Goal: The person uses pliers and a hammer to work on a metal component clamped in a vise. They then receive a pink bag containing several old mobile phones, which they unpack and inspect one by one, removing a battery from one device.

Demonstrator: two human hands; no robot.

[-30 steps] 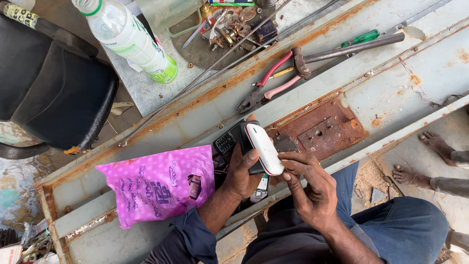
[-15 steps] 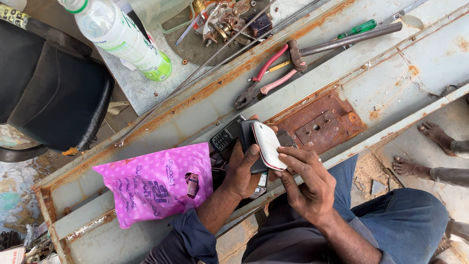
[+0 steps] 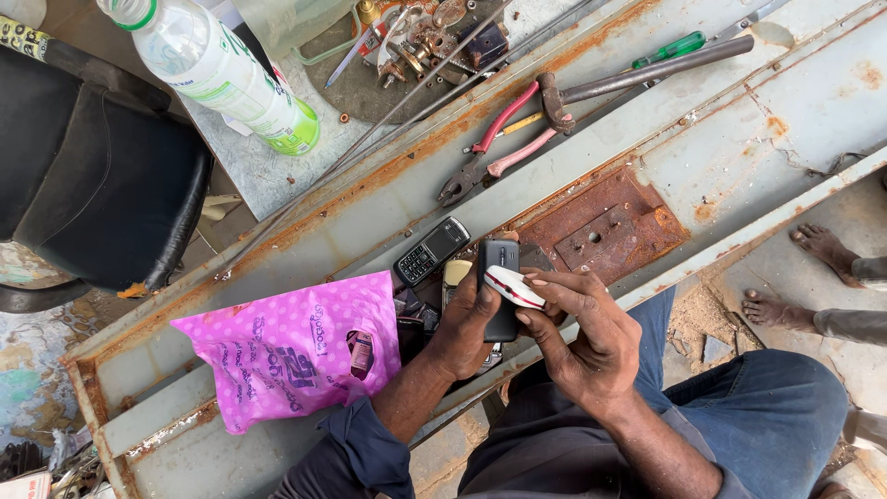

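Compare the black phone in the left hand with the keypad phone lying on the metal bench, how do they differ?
The black phone is gripped upright in the left hand, while the keypad phone lies flat and untouched on the metal bench. The held one shows a plain dark side, partly covered by a white and red piece pinched in the right hand; the lying one shows its keys and screen. Both are small, dark handsets.

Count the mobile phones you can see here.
3: a black keypad phone lying on the rusty grey metal bench, a black phone in the left hand, a white one in the right hand. Others may be hidden.
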